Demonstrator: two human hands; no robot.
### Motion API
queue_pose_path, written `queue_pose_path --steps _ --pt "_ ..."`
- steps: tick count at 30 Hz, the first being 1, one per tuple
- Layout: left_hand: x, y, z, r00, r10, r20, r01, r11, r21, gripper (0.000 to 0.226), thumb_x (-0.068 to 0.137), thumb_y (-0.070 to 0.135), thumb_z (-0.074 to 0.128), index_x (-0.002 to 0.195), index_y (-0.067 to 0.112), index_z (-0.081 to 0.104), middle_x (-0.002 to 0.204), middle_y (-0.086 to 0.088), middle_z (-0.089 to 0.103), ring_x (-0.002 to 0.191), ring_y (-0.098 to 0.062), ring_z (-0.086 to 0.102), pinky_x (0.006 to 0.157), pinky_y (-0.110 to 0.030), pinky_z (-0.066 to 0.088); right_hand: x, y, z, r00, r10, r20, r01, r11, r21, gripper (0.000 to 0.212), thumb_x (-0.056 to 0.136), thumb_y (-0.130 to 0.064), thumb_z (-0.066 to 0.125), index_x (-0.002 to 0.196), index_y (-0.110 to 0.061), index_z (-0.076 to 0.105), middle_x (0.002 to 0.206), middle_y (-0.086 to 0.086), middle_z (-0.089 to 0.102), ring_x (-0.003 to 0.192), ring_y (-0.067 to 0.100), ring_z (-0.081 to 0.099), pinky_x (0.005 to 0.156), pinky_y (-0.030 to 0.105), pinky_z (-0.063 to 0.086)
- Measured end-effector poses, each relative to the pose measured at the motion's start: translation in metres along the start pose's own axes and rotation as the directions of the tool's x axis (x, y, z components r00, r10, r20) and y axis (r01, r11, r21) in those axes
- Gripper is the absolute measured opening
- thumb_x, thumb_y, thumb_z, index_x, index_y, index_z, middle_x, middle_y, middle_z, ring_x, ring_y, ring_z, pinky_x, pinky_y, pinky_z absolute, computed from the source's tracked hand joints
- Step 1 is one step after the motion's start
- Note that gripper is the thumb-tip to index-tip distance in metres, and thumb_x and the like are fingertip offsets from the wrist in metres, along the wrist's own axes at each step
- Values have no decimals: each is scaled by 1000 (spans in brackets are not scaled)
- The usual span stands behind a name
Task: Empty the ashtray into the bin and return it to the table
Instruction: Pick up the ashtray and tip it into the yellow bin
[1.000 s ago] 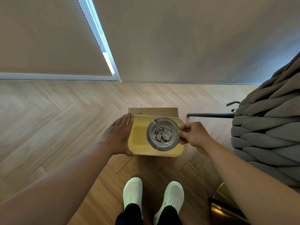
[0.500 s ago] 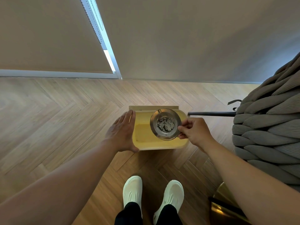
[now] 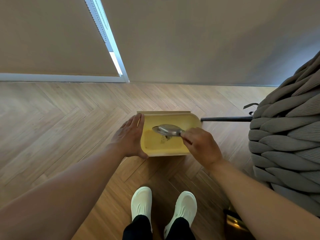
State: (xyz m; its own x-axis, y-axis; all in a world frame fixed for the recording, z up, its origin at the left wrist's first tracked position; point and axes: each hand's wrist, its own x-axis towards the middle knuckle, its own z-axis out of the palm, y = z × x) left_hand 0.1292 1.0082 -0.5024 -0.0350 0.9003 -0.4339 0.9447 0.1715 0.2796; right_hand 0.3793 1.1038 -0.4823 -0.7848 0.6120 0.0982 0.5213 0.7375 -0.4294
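A round metal ashtray [image 3: 167,130] is turned over above the open yellow bin [image 3: 192,119] on the wooden floor, its underside facing up. My right hand [image 3: 199,144] pinches its near right rim. Grey ash [image 3: 164,139] drops from under it and lies on the bin's yellow bottom. My left hand [image 3: 129,136] lies flat against the bin's left wall, fingers straight, thumb at the near left corner. The table is not in view.
A thick grey knitted pouf or chair [image 3: 287,144] fills the right side, with a dark bar [image 3: 225,119] running from it to the bin's far right corner. A brass-coloured object [image 3: 233,222] sits at bottom right. My white shoes [image 3: 162,203] stand just behind the bin. Wall and window blind lie beyond.
The ashtray was upright with ash in it over the bin; my right hand has tipped it over and ash has fallen into the bin. My left hand stays on the bin.
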Motion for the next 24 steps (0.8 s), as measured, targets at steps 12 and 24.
queue_pose_path --steps 12,24 --pt "-1 -1 2 1000 -6 -2 6 1000 -20 158 43 79 78 152 11 -14 163 -10 -4 150 -25 0 111 -28 1 -20 0 16 970 -227 -85 197 943 -270 30 72 -1 84 100 6 74 94 20 74 87 34 71 66 39 62" --pt "5 0 -3 1000 30 -8 -29 999 36 156 45 79 77 153 8 -11 163 -11 -2 150 -26 1 117 -32 5 -19 4 13 971 -208 -119 169 946 -276 27 75 1 81 100 6 74 94 20 74 89 34 71 65 41 63"
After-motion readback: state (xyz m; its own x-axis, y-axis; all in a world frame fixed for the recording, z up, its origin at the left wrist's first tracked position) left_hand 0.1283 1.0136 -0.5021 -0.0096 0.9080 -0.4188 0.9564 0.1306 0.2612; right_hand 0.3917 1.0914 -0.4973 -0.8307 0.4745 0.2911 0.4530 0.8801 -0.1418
